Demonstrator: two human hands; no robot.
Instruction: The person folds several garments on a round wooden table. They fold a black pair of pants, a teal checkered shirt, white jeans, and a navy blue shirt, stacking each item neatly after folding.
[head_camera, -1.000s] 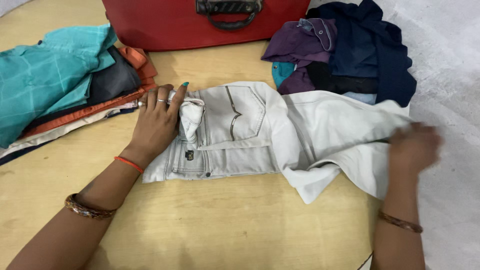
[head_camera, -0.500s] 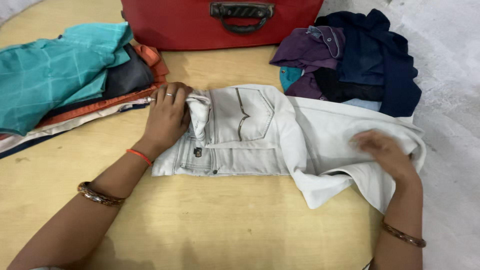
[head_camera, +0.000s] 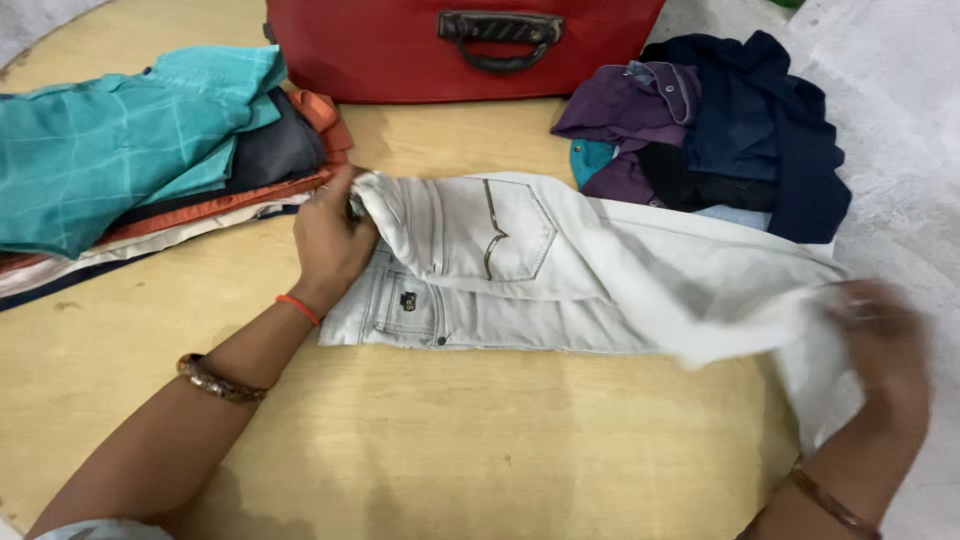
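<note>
We have a pair of white jeans (head_camera: 520, 270) lying across the middle of the round wooden table (head_camera: 420, 440), waistband to our left, legs running off to the right edge. Our left hand (head_camera: 330, 245) pins the waistband end, fingers curled closed around a bunched fold of the denim just beside the back pocket. Our right hand (head_camera: 880, 345) is at the far leg end, blurred with motion; it seems to be gripping the hem cloth, but we cannot tell how the fingers are set.

A second ago that right hand lay flatter and closer in on the legs; now it is further out with the fabric lifted and drawn taut, so the legs are less rumpled and the garment lies longer along the table. We judge that the jeans are being straightened out lengthwise, with the folding itself not yet done.

Just behind our left hand, a stack of folded clothes (head_camera: 150, 170) topped by a teal shirt sits close to the waistband. A loose heap of dark garments (head_camera: 720, 130), purple and navy, lies just beyond the legs. A red suitcase (head_camera: 460, 50) stands at the table's far side.
</note>
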